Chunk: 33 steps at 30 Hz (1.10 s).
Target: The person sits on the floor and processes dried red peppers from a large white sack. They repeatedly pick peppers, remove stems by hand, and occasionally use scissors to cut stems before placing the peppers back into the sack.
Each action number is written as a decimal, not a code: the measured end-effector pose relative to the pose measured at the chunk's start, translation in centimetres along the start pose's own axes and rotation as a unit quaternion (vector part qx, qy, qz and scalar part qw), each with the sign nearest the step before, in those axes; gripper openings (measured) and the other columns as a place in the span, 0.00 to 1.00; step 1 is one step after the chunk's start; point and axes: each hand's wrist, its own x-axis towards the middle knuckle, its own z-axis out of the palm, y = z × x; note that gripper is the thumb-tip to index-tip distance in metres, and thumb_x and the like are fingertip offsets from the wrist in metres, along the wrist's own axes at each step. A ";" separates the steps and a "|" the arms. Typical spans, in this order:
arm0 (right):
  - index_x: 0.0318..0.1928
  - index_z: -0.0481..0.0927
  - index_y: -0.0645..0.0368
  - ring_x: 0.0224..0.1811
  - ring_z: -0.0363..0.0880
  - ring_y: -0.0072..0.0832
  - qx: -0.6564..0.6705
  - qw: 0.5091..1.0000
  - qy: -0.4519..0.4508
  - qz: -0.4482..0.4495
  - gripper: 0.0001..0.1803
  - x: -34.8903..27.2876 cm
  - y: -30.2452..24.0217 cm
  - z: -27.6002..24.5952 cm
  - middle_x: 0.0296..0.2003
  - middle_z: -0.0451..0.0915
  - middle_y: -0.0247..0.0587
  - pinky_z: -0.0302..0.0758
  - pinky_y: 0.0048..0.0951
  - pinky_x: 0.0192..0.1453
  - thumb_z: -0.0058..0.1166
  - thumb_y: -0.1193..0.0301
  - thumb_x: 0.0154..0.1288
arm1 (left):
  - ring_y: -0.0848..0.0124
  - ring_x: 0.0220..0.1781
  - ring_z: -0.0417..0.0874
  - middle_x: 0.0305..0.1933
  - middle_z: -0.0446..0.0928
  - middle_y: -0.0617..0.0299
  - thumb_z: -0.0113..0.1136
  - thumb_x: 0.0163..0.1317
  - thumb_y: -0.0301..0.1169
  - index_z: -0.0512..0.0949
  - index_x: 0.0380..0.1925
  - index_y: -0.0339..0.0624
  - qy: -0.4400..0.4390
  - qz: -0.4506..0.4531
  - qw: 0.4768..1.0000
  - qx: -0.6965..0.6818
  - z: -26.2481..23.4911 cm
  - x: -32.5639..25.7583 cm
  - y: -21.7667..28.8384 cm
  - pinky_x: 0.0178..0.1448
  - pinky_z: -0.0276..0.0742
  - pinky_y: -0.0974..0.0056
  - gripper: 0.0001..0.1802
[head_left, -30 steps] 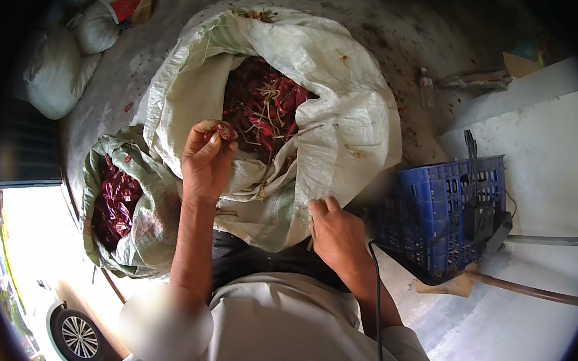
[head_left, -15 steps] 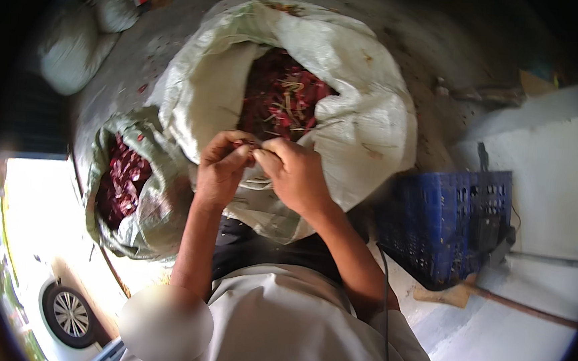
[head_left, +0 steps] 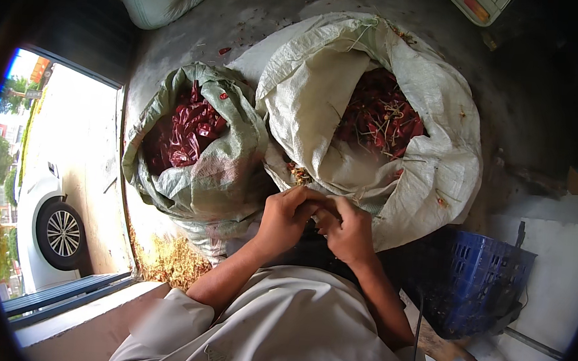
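Near two open sacks (head_left: 218, 185) (head_left: 439, 144), two hands (head_left: 285, 220) (head_left: 351, 236) meet, their hold hard to see.

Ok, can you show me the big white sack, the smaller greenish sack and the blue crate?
Big white sack (head_left: 448, 151): head view, on the cloth right of its opening.
Smaller greenish sack (head_left: 221, 176): head view, on the cloth lower right of its opening.
Blue crate (head_left: 482, 276): head view, on its side wall.

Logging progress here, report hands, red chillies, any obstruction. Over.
Left hand and right hand together at near edge of white sack; anything between them hidden. Red chillies in white sack, more in greenish sack. No obstruction evident.
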 end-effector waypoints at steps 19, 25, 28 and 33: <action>0.43 0.70 0.64 0.33 0.80 0.60 -0.140 0.987 0.029 0.077 0.09 -2.8 2.1 4.3 0.29 0.80 0.62 0.75 0.54 0.36 0.48 0.70 0.68 | 0.53 0.34 0.82 0.33 0.80 0.53 0.64 0.48 0.18 0.82 0.38 0.40 0.076 0.084 0.990 0.083 3.0 -3.0 -3.2 0.38 0.79 0.57 0.15; 0.46 0.71 0.64 0.35 0.80 0.59 -0.080 0.995 0.057 0.036 0.11 -3.1 1.5 4.3 0.30 0.80 0.61 0.75 0.53 0.37 0.50 0.73 0.66 | 0.57 0.35 0.84 0.35 0.82 0.58 0.65 0.45 0.17 0.81 0.38 0.43 0.055 0.158 0.974 0.151 1.8 -3.0 -1.7 0.38 0.80 0.59 0.18; 0.47 0.72 0.63 0.35 0.81 0.57 -0.077 0.995 0.065 -0.009 0.12 -3.1 2.2 4.5 0.33 0.80 0.58 0.77 0.50 0.38 0.52 0.73 0.64 | 0.57 0.34 0.84 0.35 0.82 0.59 0.65 0.43 0.16 0.81 0.38 0.43 0.048 0.169 0.969 0.171 1.3 -3.2 -1.5 0.38 0.80 0.59 0.19; 0.49 0.74 0.58 0.36 0.81 0.51 -0.148 0.984 0.093 -0.038 0.15 -2.6 0.5 4.3 0.38 0.80 0.52 0.79 0.46 0.39 0.55 0.72 0.63 | 0.58 0.34 0.84 0.36 0.82 0.58 0.64 0.42 0.15 0.81 0.37 0.42 0.069 0.214 0.955 0.191 0.8 -2.3 0.8 0.37 0.80 0.60 0.18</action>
